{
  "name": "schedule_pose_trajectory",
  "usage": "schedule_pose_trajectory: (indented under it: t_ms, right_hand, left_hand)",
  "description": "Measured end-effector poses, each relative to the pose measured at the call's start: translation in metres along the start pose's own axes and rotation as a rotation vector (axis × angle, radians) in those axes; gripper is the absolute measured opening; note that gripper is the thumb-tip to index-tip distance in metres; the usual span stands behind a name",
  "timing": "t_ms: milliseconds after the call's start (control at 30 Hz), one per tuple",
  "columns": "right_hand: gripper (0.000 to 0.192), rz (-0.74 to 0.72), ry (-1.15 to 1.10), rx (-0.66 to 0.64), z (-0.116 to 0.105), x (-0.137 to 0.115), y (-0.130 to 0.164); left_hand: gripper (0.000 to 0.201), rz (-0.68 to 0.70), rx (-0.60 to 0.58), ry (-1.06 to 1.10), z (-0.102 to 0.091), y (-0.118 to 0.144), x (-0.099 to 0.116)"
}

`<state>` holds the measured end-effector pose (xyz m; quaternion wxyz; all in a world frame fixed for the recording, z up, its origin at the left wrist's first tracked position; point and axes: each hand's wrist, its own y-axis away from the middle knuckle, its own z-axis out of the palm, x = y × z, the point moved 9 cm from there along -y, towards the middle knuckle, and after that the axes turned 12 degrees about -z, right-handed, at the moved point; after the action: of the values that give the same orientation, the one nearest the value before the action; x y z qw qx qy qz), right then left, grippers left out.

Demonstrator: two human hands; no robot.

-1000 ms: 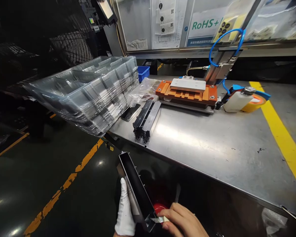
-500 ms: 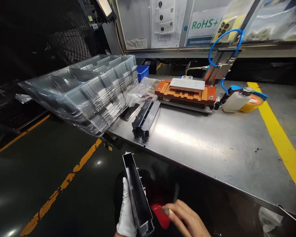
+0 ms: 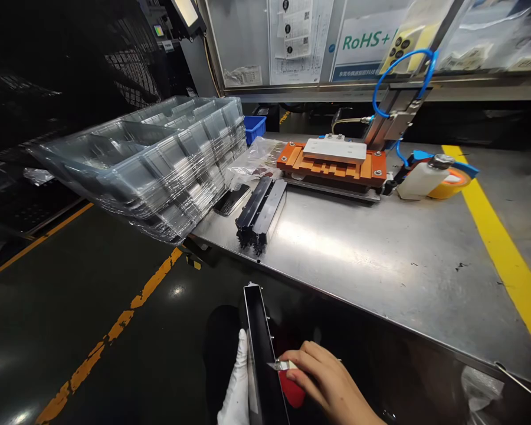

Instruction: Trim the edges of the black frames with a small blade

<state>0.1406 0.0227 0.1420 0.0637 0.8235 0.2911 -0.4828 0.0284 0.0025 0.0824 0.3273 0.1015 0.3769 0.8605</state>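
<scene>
Head view: left hand (image 3: 236, 386), gloved in white, grips a long black part (image 3: 262, 348) below the table (image 3: 380, 260) edge. A second ago the part leaned left; now it stands nearly straight away from the person and sits further right. Right hand (image 3: 325, 383), bare, pinches a small blade (image 3: 278, 366); half a second ago it hung clear, now the tip meets the part's right wall, so trimming looks under way. More black parts (image 3: 262, 212) lie beside clear trays (image 3: 159, 159).
</scene>
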Motion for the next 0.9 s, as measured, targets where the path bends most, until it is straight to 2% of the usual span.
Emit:
schedule_pose_trajectory:
  t_ms: [67,100,233,333,533,633,800,900]
  right_hand:
    - [0.031,-0.011,0.039,-0.002,-0.002,0.000,-0.002]
    - [0.032,-0.020,0.063,0.003,-0.004,-0.001,-0.004]
    - [0.038,-0.013,0.163,0.074,-0.018,0.001,-0.010]
    - [0.042,-0.016,0.218,0.113,-0.026,0.004,-0.016]
    - [0.047,0.040,0.272,0.170,-0.035,0.031,-0.019]
    - [0.045,0.048,0.272,0.153,-0.033,0.038,-0.016]
    - [0.039,0.057,0.162,0.084,-0.018,0.028,-0.011]
    - [0.045,0.094,0.152,0.087,-0.014,0.033,-0.012]
  left_hand:
    - [0.036,-0.120,-0.092,0.056,0.005,-0.002,-0.012]
    - [0.039,-0.146,-0.101,0.040,0.004,-0.002,-0.015]
    - [0.043,-0.079,0.016,-0.130,-0.016,-0.007,-0.011]
    - [0.042,-0.046,0.055,-0.139,-0.026,-0.008,-0.008]
    - [0.049,-0.107,0.091,-0.163,-0.039,-0.002,-0.021]
    - [0.042,-0.144,0.096,-0.165,-0.044,0.001,-0.028]
    - [0.042,-0.174,0.103,-0.150,-0.053,0.001,-0.030]
    - [0.044,-0.187,0.104,-0.143,-0.058,0.002,-0.029]
